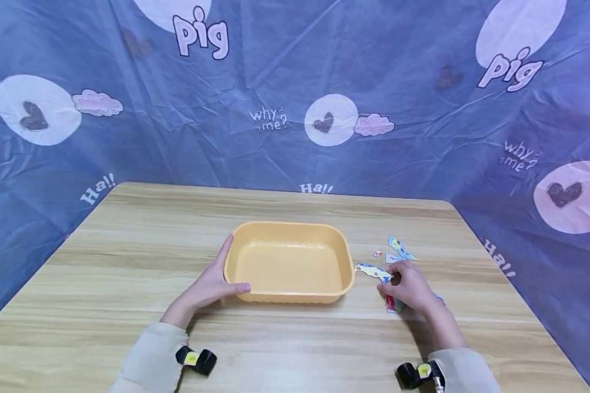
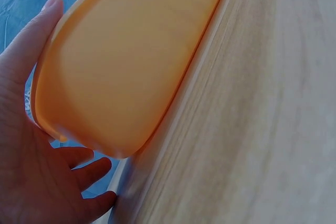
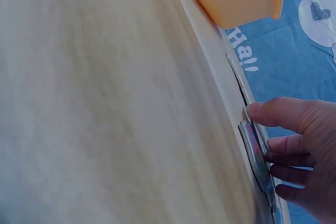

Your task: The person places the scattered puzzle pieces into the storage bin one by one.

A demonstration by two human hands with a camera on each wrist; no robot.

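A yellow-orange plastic tray (image 1: 295,298) with rounded corners rests on the table. My left hand (image 1: 213,285) grips its near left corner, the thumb over the front rim and a finger along the left side. In the left wrist view the other fingers bend below the tray's end (image 2: 121,66). Right of the tray my right hand (image 1: 411,285) pinches a thin, flat strip printed in blue, white and yellow (image 1: 372,271). Under and beside that hand lie more flat printed pieces, among them a red one (image 1: 390,303); the hand partly hides them.
Past the right hand lie a blue-and-yellow piece (image 1: 398,246) and a tiny pink one (image 1: 377,254). The wooden table (image 1: 128,262) meets a blue printed cloth (image 1: 255,147) at the back and sides. Small black cameras (image 1: 196,359) sit at both cuffs.
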